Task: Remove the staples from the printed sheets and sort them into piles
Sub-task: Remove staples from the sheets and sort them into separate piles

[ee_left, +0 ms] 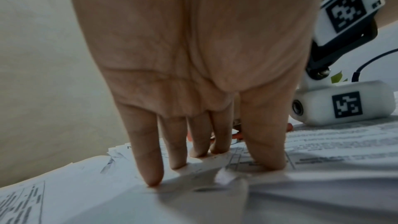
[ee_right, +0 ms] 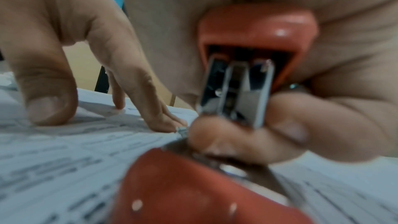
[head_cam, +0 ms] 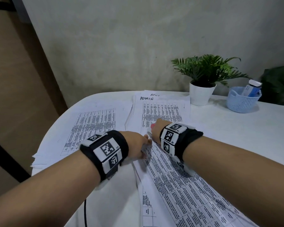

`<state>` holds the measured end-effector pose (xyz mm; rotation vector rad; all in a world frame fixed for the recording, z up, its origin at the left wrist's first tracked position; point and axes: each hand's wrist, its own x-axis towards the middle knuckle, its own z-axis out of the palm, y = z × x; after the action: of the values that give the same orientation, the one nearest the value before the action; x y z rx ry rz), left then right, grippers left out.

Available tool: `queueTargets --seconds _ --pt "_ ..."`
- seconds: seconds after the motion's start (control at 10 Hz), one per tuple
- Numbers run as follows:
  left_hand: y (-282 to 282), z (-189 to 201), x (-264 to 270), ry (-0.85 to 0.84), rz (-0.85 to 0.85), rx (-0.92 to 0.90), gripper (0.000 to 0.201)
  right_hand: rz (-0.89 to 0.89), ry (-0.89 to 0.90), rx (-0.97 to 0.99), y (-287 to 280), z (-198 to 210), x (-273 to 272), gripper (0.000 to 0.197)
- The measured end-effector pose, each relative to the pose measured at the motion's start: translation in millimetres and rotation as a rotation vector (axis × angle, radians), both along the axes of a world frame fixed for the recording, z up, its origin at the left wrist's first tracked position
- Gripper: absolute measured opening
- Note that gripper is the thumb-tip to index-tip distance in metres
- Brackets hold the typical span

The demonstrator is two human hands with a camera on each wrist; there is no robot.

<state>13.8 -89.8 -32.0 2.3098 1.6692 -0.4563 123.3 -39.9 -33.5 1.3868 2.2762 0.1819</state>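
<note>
A stapled set of printed sheets (head_cam: 179, 185) lies in front of me on the white table. My left hand (head_cam: 143, 145) presses its far corner flat with straight, spread fingers (ee_left: 150, 168). Just right of it, my right hand (head_cam: 155, 127) grips an orange-red staple remover (ee_right: 256, 30). The remover's metal jaws point down at that corner of the sheets, and a small grey bit (ee_right: 182, 130) sticks up there beside my left fingertips. Farther back lie a pile marked ADMIN (head_cam: 162, 110) and another pile (head_cam: 92, 128) to its left.
A potted plant (head_cam: 202, 94) and a blue basket (head_cam: 243, 102) holding small boxes stand at the back right by the wall. A black cable (head_cam: 85, 212) hangs at the near table edge. The table's rounded edge (head_cam: 44, 136) runs along the left.
</note>
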Motion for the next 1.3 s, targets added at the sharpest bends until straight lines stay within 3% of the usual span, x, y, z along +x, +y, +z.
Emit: queueTargets --seconds 0.1,0.2,0.5,0.6,0.7,0.8,0.9,1.0,1.1,1.2,1.3 --pt "0.7 -0.1 -0.5 0.004 -0.006 -0.007 0.057 0.046 -0.046 -0.026 5.5 -2.1 -2.8 0.036" --pt "1.1 -1.0 0.4 0.035 -0.010 -0.008 0.054 0.021 0.050 -0.050 7.7 0.1 0.7 0.034" --pt "14.7 -1.9 0.8 0.160 -0.053 -0.043 0.060 -0.353 0.490 -0.146 15.0 1.9 33.5 0.044" --pt "21.7 7.3 -2.7 0.051 0.012 -0.076 0.055 -0.378 0.490 -0.134 9.9 3.9 44.3 0.045" --pt "40.5 14.5 -8.1 -0.087 0.088 -0.071 0.053 -0.279 0.336 -0.139 -2.6 11.0 58.2 0.040" --pt "63.8 8.6 -8.6 0.012 0.144 0.021 0.057 -0.303 0.357 -0.151 -7.5 11.0 73.3 0.041" --pt "82.3 1.2 -0.3 0.028 0.231 -0.023 0.053 -0.323 0.337 -0.182 -10.1 11.6 86.6 0.041" --pt "88.5 2.1 8.3 -0.106 0.363 -0.096 0.066 -0.351 0.375 -0.201 -11.9 13.5 92.7 0.041" --pt "75.9 12.3 4.8 -0.368 0.471 -0.135 0.069 -0.382 0.405 -0.198 -10.4 13.4 96.2 0.041" --pt "52.1 19.1 -10.6 -0.550 0.461 -0.202 0.086 -0.403 0.420 -0.202 -11.1 15.4 97.0 0.042" --pt "16.1 18.7 -16.8 -0.391 0.275 -0.318 0.084 -0.411 0.435 -0.204 -12.3 15.9 96.9 0.043"
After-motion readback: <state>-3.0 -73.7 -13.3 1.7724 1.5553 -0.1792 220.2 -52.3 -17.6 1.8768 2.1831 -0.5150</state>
